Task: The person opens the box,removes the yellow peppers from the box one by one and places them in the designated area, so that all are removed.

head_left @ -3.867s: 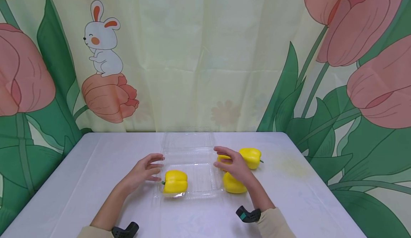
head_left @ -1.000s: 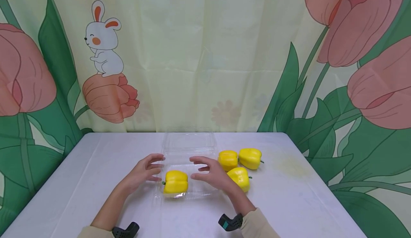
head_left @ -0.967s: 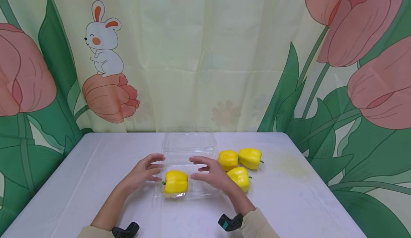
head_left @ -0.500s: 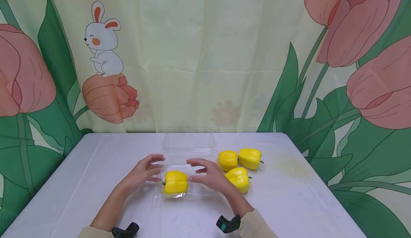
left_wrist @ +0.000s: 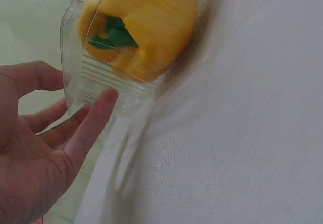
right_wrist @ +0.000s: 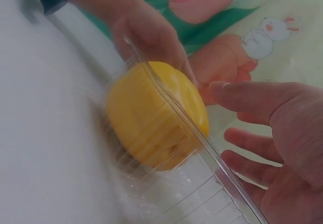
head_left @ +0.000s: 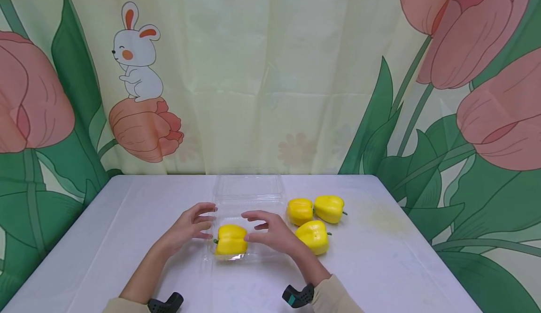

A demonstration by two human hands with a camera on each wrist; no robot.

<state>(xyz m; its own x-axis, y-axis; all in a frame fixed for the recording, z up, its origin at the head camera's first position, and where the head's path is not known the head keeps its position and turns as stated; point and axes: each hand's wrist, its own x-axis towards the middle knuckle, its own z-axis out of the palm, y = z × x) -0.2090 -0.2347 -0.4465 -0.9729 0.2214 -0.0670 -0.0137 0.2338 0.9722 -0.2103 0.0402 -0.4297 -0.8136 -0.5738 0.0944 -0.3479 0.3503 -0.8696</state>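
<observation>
A yellow bell pepper (head_left: 231, 239) with a green stem lies at the left end of a clear plastic clamshell box (head_left: 264, 257). My left hand (head_left: 188, 228) rests its spread fingertips against the box's left wall; in the left wrist view its fingers (left_wrist: 96, 118) touch the ribbed plastic near the pepper's stem. Over the inside of the box is my right hand (head_left: 272, 232), its fingers loosely bent with nothing between them. Its thumb (right_wrist: 222, 90) is close to the pepper; whether they touch I cannot tell.
Three more yellow bell peppers sit right of the box: one at the back (head_left: 300, 211), one farther right (head_left: 329, 209), one in front (head_left: 313, 238), partly behind my right wrist. The box's lid (head_left: 249, 186) is folded back toward the table's far edge. A printed curtain (head_left: 270, 69) hangs behind.
My right hand has gone left from above the loose peppers into the box, edging closer to the pepper there. My left hand and the box have stayed in place.
</observation>
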